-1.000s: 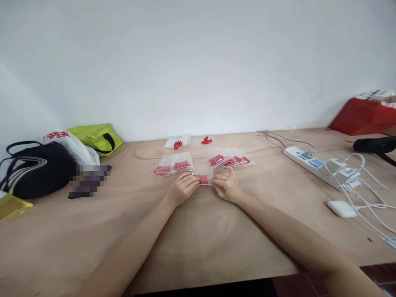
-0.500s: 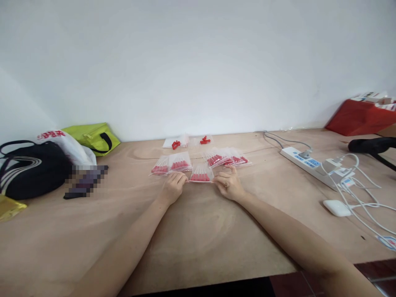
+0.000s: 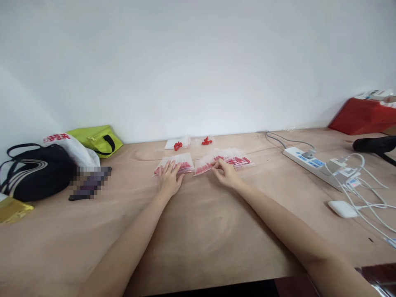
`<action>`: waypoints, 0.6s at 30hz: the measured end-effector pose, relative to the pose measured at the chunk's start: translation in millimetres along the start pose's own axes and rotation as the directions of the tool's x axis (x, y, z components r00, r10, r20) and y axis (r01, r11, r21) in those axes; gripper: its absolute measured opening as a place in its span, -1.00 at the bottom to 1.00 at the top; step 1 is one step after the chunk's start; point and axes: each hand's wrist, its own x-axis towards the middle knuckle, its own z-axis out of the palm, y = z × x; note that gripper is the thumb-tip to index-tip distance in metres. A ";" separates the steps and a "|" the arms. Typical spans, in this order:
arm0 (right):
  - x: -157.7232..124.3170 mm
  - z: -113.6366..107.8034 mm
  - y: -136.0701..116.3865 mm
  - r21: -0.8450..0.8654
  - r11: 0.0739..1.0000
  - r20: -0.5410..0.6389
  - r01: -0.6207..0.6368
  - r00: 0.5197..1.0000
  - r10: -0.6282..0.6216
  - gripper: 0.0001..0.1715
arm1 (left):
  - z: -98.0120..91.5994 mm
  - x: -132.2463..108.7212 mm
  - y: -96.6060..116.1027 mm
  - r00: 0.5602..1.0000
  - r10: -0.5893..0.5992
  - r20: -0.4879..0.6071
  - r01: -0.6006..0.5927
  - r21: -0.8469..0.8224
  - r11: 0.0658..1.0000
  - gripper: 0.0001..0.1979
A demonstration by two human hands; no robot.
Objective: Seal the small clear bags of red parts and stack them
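Note:
My left hand (image 3: 169, 179) lies with its fingers spread over the left pair of clear zip bags (image 3: 187, 158), which hold red-ended sticks or similar small red pieces. My right hand (image 3: 228, 175) is closed in a pinch on the corner of another clear zip bag (image 3: 201, 166) with red pieces inside. That bag lies flat between the left pair and a fanned row of similar filled bags (image 3: 239, 156) on the right. My right fingers partly cover where the bags overlap.
Near the wall lie two flat bags with small piles of loose red pieces (image 3: 177, 146) on them. A white power strip (image 3: 309, 163) with tangled cables and a white charger (image 3: 342, 209) lies right. A black bag (image 3: 40, 173) and a lime-green bag (image 3: 102, 140) stand left.
The middle bag has moved up and right against the right row. My left hand has let go of it and moved left onto the left pair; my right hand still pinches it.

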 end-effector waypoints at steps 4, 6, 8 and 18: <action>27.3 -6.2 16.2 -0.153 0.988 0.050 -0.019 0.998 0.027 -0.91 | 2.3 1.8 -3.3 0.997 0.009 0.077 -0.006 -0.031 0.999 -0.65; 36.3 -7.9 21.6 -0.285 0.958 0.126 -0.029 0.990 0.068 -0.91 | 3.4 1.1 -4.0 0.997 0.013 0.077 -0.008 -0.069 0.998 -0.69; 38.9 -7.5 23.5 -0.437 0.899 0.155 -0.024 0.983 0.102 -0.90 | 4.6 0.5 -5.1 0.998 0.017 0.054 -0.012 -0.094 0.995 -0.71; -29.7 -9.4 -6.1 -0.577 0.765 0.147 0.287 0.957 -0.248 -0.85 | -19.4 -14.3 17.5 0.911 0.371 -0.180 -0.408 -0.270 0.872 -0.70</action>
